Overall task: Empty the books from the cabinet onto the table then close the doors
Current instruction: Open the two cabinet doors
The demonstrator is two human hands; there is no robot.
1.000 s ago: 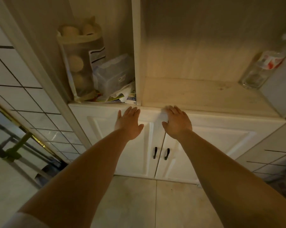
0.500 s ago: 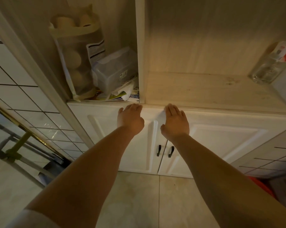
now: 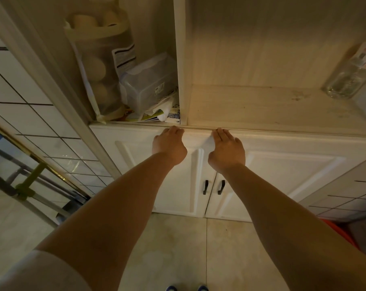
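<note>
You are standing before a tall white cabinet (image 3: 262,114), which is filling most of the view; its two lower doors (image 3: 283,171) are sitting flush and closed, meeting at a centre seam flanked by a pair of dark handles (image 3: 213,186). Above the doors, the wide right-hand shelf (image 3: 272,110) is lying bare apart from a clear plastic bottle (image 3: 350,74) leaning at its far right edge. The narrow left-hand compartment is holding a tall bag of paper rolls (image 3: 98,64) standing against the left wall, a translucent lidded box (image 3: 148,85) tilted just beside it, and a small pile of printed papers (image 3: 156,114) lying flat beneath the box; whether any of these are books cannot be told, and no other book is showing. Pale floor tiles (image 3: 188,248) are running under the cabinet, and a metal frame with a green clip (image 3: 28,185) is standing at the left.

Your left hand (image 3: 169,145) is pressing flat on the top of the left door, fingers together and extended, fingertips reaching the lip of the shelf above. Your right hand (image 3: 227,150) is lying likewise on the top of the right door, palm down, fingers straight and touching one another. Neither hand is grasping anything; both are simply resting open against the panels, near each other on either side of the seam
</note>
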